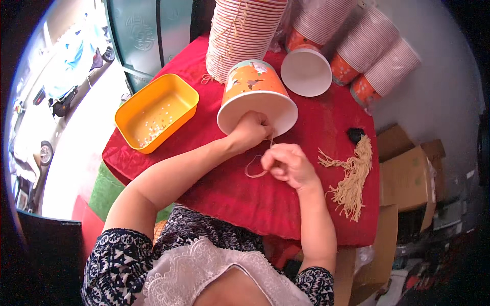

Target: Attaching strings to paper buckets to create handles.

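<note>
An orange paper bucket with a white inside lies on its side on the red cloth, its mouth toward me. My left hand reaches into that mouth, fingers closed near the lower rim on the string. Just below the rim, my right hand pinches the same thin beige string, and a loop of it hangs beside the fingers. The string runs up from my right hand to the bucket's rim. What my left fingertips do inside is partly hidden.
At left stands a yellow plastic tub with small white beads. A tall bucket stack rises behind, with wrapped stacks and another bucket at the back right. A bundle of beige strings lies right; cardboard boxes stand beyond.
</note>
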`<act>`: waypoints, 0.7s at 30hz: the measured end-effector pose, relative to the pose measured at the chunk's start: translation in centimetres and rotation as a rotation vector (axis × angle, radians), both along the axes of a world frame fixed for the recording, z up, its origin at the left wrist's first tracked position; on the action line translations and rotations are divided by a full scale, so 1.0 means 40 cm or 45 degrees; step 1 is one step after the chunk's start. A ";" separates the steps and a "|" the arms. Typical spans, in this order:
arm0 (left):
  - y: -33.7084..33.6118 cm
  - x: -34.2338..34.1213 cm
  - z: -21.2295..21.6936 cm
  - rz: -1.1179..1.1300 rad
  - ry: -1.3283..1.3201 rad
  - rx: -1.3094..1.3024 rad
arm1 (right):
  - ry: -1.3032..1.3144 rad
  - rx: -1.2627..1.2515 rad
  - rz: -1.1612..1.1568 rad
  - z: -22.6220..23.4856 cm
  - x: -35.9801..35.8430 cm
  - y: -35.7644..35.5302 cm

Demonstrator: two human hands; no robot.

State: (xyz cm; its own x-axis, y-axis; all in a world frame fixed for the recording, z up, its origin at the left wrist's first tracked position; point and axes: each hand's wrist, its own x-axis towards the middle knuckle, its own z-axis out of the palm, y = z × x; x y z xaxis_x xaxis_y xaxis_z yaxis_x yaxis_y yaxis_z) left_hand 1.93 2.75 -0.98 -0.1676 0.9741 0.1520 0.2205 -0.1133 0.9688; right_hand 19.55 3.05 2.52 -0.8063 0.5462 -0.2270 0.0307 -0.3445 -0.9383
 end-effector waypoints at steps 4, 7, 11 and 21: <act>0.007 -0.004 -0.010 0.000 0.013 -0.059 | -0.236 0.323 -0.205 0.054 0.087 0.059; 0.020 0.011 -0.004 -0.008 0.021 -0.013 | -0.906 1.402 -0.798 0.005 0.133 0.125; 0.014 0.001 0.004 -0.022 0.090 -0.081 | -0.825 1.834 -0.976 -0.010 0.076 0.092; 0.014 0.002 -0.005 -0.022 -0.031 -0.084 | -0.928 1.678 -0.483 -0.057 -0.020 0.016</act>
State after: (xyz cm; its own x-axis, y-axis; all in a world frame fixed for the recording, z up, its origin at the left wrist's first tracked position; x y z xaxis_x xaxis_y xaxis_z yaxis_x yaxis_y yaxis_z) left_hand 2.01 3.31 -1.18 -0.1536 0.9846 0.0837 0.1955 -0.0528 0.9793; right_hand 18.77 3.68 0.24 -0.5119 0.8073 0.2936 0.7041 0.5901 -0.3949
